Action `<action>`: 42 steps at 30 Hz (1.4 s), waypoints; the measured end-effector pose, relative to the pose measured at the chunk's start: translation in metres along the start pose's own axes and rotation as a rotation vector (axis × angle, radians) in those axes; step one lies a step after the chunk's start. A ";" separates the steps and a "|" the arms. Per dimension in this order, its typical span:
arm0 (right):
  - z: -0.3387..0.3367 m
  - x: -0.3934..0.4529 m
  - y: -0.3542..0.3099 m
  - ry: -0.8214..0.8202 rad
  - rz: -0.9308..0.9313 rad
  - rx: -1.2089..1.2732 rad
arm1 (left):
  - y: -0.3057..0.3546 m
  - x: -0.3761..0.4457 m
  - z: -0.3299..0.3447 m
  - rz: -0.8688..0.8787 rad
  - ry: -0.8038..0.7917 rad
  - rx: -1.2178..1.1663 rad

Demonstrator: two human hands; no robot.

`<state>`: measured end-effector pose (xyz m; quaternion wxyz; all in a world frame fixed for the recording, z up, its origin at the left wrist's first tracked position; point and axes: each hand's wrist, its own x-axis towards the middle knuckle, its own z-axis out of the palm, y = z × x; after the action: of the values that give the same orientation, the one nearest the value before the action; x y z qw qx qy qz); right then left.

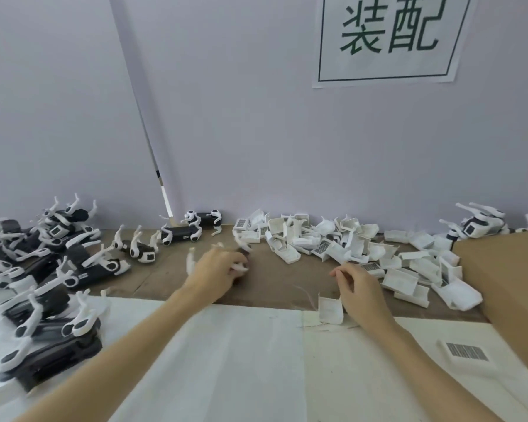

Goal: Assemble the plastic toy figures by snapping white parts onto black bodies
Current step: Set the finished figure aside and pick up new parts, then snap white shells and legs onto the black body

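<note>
My left hand (215,269) grips a black toy body with white legs (241,258) at the middle of the brown table; the figure is blurred and mostly hidden by my fingers. My right hand (358,289) hovers to the right with fingers loosely curled and holds nothing. A white shell part (329,309) stands just left of that hand's wrist. A heap of white shell parts (348,245) lies along the wall at right. Many black bodies with white legs (52,257) are piled at left.
A cardboard box (506,287) fills the right edge. White sheeting (226,360) covers the near table, with a white part bearing a barcode-like grille (465,351) on it. A few figures (476,225) stand far right by the wall. A paper sign (390,38) hangs above.
</note>
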<state>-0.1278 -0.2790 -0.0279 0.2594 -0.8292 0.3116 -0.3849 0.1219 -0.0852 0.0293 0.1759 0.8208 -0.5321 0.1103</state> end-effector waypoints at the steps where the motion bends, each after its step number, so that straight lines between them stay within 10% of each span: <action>1: -0.005 -0.006 -0.002 -0.002 0.005 0.014 | 0.021 -0.005 0.001 0.055 0.044 -0.070; 18: -0.088 -0.125 -0.066 -0.282 -0.082 0.329 | 0.122 -0.133 -0.012 -0.349 -0.156 -1.785; 42: -0.080 -0.141 -0.085 -0.092 0.378 0.672 | 0.137 -0.157 -0.004 -0.260 -0.043 -1.377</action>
<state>-0.2368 -0.1365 0.0074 0.5966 -0.6423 0.3034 -0.3736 -0.0669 -0.0038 -0.0018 0.6572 0.5815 -0.3819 -0.2900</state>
